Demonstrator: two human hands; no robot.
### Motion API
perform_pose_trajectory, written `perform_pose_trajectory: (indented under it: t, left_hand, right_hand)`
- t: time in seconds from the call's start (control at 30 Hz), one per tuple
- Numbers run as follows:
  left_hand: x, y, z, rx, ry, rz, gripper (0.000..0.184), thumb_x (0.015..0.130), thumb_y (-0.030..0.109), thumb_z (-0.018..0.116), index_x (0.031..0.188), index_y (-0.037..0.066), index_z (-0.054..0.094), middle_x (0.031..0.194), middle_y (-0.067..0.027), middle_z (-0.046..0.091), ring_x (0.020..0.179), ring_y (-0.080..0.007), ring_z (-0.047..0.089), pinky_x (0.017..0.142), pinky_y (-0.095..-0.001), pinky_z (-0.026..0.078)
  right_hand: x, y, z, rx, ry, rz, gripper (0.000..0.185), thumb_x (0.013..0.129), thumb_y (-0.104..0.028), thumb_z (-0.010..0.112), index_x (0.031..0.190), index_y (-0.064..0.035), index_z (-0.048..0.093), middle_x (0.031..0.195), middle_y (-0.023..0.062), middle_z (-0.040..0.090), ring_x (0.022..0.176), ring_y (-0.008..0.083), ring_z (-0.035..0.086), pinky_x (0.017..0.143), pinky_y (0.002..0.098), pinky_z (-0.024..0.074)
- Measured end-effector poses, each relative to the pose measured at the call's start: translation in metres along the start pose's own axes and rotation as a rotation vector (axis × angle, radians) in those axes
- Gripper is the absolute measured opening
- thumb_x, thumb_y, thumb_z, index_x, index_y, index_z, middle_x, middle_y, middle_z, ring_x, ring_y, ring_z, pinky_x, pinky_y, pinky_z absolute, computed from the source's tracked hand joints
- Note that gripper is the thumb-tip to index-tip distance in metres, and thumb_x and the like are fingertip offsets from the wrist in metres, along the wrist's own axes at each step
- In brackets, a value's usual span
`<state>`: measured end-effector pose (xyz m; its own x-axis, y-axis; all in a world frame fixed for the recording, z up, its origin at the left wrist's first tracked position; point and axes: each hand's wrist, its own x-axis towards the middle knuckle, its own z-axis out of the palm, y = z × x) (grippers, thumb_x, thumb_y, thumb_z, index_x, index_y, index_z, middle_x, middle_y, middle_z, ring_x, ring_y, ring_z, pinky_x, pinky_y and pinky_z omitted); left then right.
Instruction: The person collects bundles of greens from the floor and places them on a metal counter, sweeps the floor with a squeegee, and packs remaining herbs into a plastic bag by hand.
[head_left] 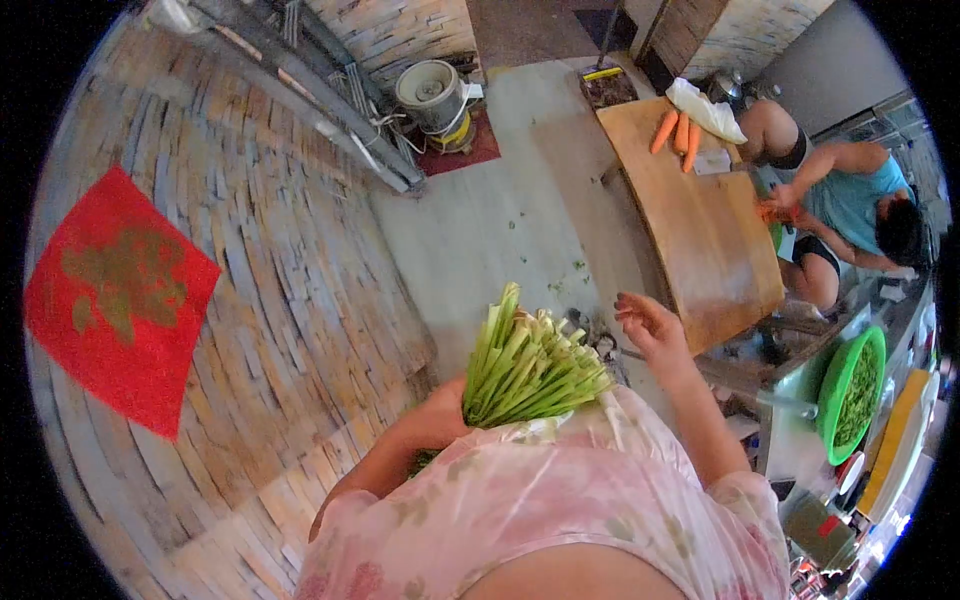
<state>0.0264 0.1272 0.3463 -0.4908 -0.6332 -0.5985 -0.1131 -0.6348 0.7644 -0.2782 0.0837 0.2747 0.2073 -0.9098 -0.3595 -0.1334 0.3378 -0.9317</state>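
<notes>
My left hand (pixel 442 412) is closed around a thick bunch of celery (pixel 535 370), held against the front of my floral clothing. The pale cut ends of the stalks point up and away from me, while the lower end is mostly hidden behind my arm and the clothing. My right hand (pixel 650 325) is raised to the right of the bunch, apart from it. Its fingers are spread a little and hold nothing. Beyond that hand is the near end of a wooden table (pixel 705 240).
Carrots (pixel 683 135) and a white bag (pixel 705 110) lie on the table's far end. A co-worker (pixel 850 205) sits to its right, hands at something orange. A green basin (pixel 850 395) of greens stands at right. A bucket (pixel 432 95) stands by the wall; scraps litter the floor.
</notes>
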Motion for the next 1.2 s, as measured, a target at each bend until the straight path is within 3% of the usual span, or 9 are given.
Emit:
perform_pose_trajectory:
  t: [0.13,0.3,0.5,0.57,0.8,0.9,0.97,1.07,1.2]
  left_hand:
    - [0.050,0.061,-0.030,-0.039,-0.040,-0.050,0.073,0.063,0.023,0.075,0.123,0.005,0.038,0.119,-0.0083,0.049,0.108,-0.0164,0.045,0.092,-0.0306,0.034]
    - [0.147,0.103,-0.075,0.362,-0.071,0.011,0.066,0.068,0.029,0.070,0.121,0.006,0.039,0.116,-0.0110,0.050,0.107,-0.0203,0.048,0.090,-0.0319,0.036]
    - [0.245,0.265,-0.103,0.568,0.021,-0.129,0.064,0.068,0.030,0.068,0.120,0.004,0.040,0.113,-0.0116,0.053,0.103,-0.0204,0.049,0.088,-0.0325,0.037]
    - [0.269,0.288,-0.114,0.559,0.059,-0.037,0.069,0.067,0.032,0.068,0.122,0.006,0.037,0.113,-0.0125,0.053,0.102,-0.0230,0.051,0.086,-0.0337,0.039]
    - [0.366,0.412,-0.170,0.666,-0.036,-0.185,0.073,0.069,0.039,0.064,0.126,0.007,0.031,0.119,-0.0166,0.048,0.107,-0.0292,0.048,0.089,-0.0346,0.037]
    - [0.424,0.444,-0.207,0.691,-0.047,-0.138,0.072,0.069,0.037,0.065,0.125,0.006,0.031,0.120,-0.0164,0.046,0.108,-0.0280,0.048,0.089,-0.0348,0.037]
    - [0.465,0.466,-0.237,0.673,-0.062,-0.120,0.071,0.069,0.034,0.066,0.124,0.005,0.033,0.120,-0.0156,0.047,0.109,-0.0262,0.047,0.090,-0.0351,0.036]
    - [0.540,0.482,-0.296,0.544,-0.197,0.284,0.073,0.070,0.032,0.065,0.127,0.006,0.029,0.119,-0.0143,0.047,0.109,-0.0245,0.045,0.091,-0.0323,0.034]
    - [0.589,0.588,-0.326,0.427,-0.229,0.123,0.072,0.070,0.029,0.066,0.126,0.003,0.030,0.122,-0.0126,0.044,0.112,-0.0190,0.041,0.095,-0.0308,0.031]
  right_hand:
    - [0.079,-0.093,0.000,-0.072,-0.158,-0.255,0.027,0.082,-0.008,0.051,0.108,-0.0014,0.052,0.092,0.0061,0.057,0.084,0.0124,0.054,0.073,0.0256,0.0432]
    - [0.202,-0.166,-0.023,-0.252,-0.457,-0.313,0.022,0.079,-0.010,0.056,0.100,-0.0012,0.056,0.085,0.0054,0.057,0.075,0.0127,0.054,0.067,0.0256,0.0433]
    - [0.352,-0.228,-0.085,-0.192,-0.576,-0.331,0.020,0.077,-0.014,0.057,0.092,-0.0018,0.054,0.074,0.0094,0.053,0.068,0.0183,0.053,0.062,0.0299,0.0434]
    - [0.389,-0.256,-0.103,-0.251,-0.613,-0.361,0.020,0.075,-0.013,0.057,0.090,-0.0017,0.054,0.074,0.0103,0.053,0.067,0.0194,0.053,0.061,0.0313,0.0430]
    - [0.539,-0.311,-0.151,-0.610,-0.807,-0.540,0.017,0.072,-0.013,0.054,0.085,-0.0014,0.054,0.076,0.0152,0.054,0.070,0.0304,0.054,0.062,0.0387,0.0422]
    - [0.612,-0.322,-0.171,-0.716,-0.920,-0.445,0.017,0.072,-0.011,0.058,0.087,-0.0037,0.053,0.080,0.0118,0.051,0.072,0.0299,0.051,0.062,0.0370,0.0419]
    - [0.653,-0.339,-0.182,-0.702,-0.834,-0.521,0.015,0.071,-0.011,0.058,0.082,-0.0028,0.051,0.078,0.0114,0.050,0.072,0.0297,0.051,0.063,0.0367,0.0422]
    - [0.722,-0.370,-0.197,-0.899,-0.583,-0.791,0.014,0.068,-0.011,0.056,0.075,-0.0026,0.049,0.073,0.0106,0.048,0.070,0.0279,0.051,0.062,0.0352,0.0427]
    - [0.794,-0.419,-0.223,-1.113,-0.436,-1.069,0.009,0.065,-0.012,0.053,0.068,-0.0052,0.049,0.073,0.0097,0.050,0.072,0.0242,0.053,0.056,0.0341,0.0444]
